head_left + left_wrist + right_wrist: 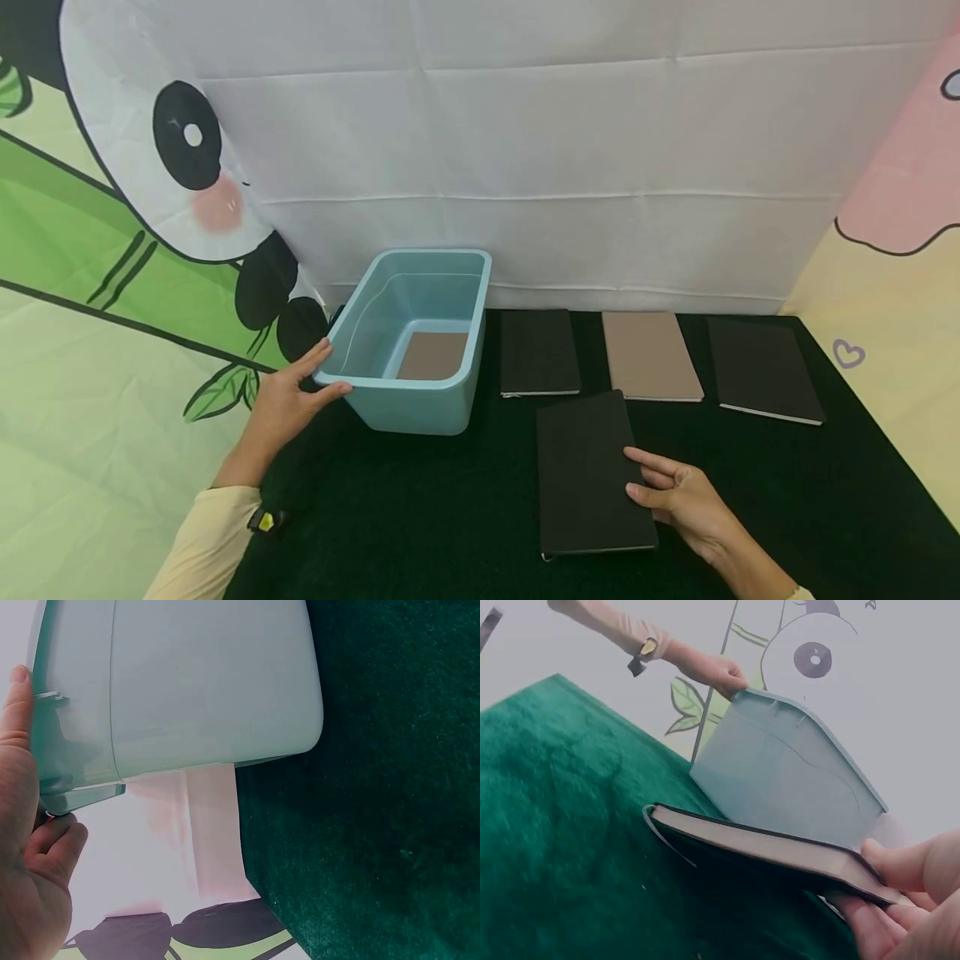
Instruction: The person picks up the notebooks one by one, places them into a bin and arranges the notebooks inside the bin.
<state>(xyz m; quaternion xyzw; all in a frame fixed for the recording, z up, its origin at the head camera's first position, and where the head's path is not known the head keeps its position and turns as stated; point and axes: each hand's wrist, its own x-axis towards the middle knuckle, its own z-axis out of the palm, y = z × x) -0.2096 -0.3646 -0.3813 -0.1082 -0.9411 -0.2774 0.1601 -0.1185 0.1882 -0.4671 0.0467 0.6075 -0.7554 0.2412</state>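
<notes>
The person's left hand (pixel 288 408) has its grip closed on the rim at the near left corner of a light blue, rectangular plastic bin (pixel 408 410), which stands on the left part of a tabletop (pixel 420 517) covered in dark green cloth. A flat, brownish rectangular item (pixel 435 356) lies on the bin's floor. The right hand (pixel 690 504) grasps a black-covered rectangular notebook (pixel 588 475) by its right edge, thumb above and fingers beneath; this notebook is to the right of the bin and nearer the person, and it appears raised off the cloth. Beyond it, right of the bin, three more lie apart in a row: a smaller black notebook (pixel 538 352), a tan notebook (pixel 651 356) and, farthest right, another black notebook (pixel 763 367). A white fabric backdrop (pixel 525 150) with cartoon prints hangs behind.
</notes>
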